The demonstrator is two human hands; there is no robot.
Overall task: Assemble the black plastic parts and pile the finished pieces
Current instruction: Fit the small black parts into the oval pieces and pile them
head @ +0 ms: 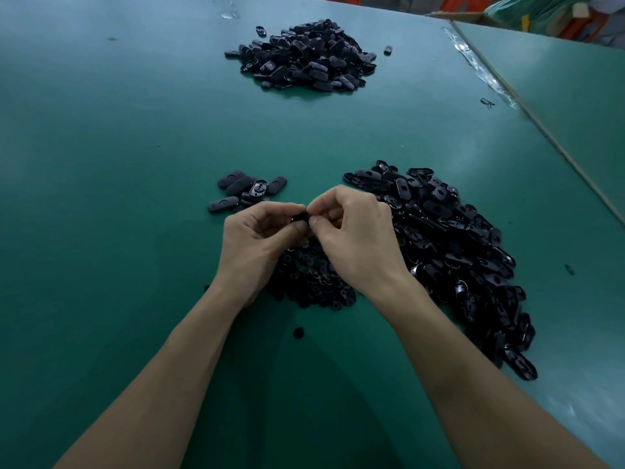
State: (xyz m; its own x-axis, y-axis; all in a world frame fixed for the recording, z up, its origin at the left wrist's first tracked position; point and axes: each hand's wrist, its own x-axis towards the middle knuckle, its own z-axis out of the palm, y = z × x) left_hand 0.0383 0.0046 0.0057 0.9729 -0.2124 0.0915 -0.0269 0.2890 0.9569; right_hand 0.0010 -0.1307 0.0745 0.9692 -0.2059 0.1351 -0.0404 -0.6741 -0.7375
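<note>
Worktop: green table (101, 164), matte, filling most of view. Both forearms bare, entering from bottom edge.

L of centre: small cluster of oval pieces (247, 192), several, lying flat, some overlapping, just beyond L knuckles; one glossy hollow side up, rest matte side up.

Next: left hand (257, 242), above table, fingers curled, thumb and forefinger pinching L end of black part (299, 218). Part almost wholly hidden betw. fingertips; shape not determinable.

Directly below both hands: low pile of small round parts (311, 282), spread on table, partly covered by wrists. Also single round part (298, 332), lying apart, nearer body, betw. forearms.

Far side, approx. centre: far pile (304, 55) of dark oval pieces, heaped, well apart from hands; stray piece (388, 50) just R of it.

R of centre: right hand (355, 238), fingers curled, thumb and forefinger gripping R end of same black part, fingertips meeting those of L hand.

R of hands: large pile of glossy oval shells (456, 252), running from beyond R knuckles down alongside R forearm; contact w/ small-parts pile not determinable.

Further R: thin wire-like scrap (487, 102) nr taped seam (473, 59); small dark fragment (569, 269) alone on green. Cardboard edge (453, 15) at far end of seam. Beyond seam: second green table (575, 79). Top R corner: orange objects (588, 25), blurred, not identifiable.
</note>
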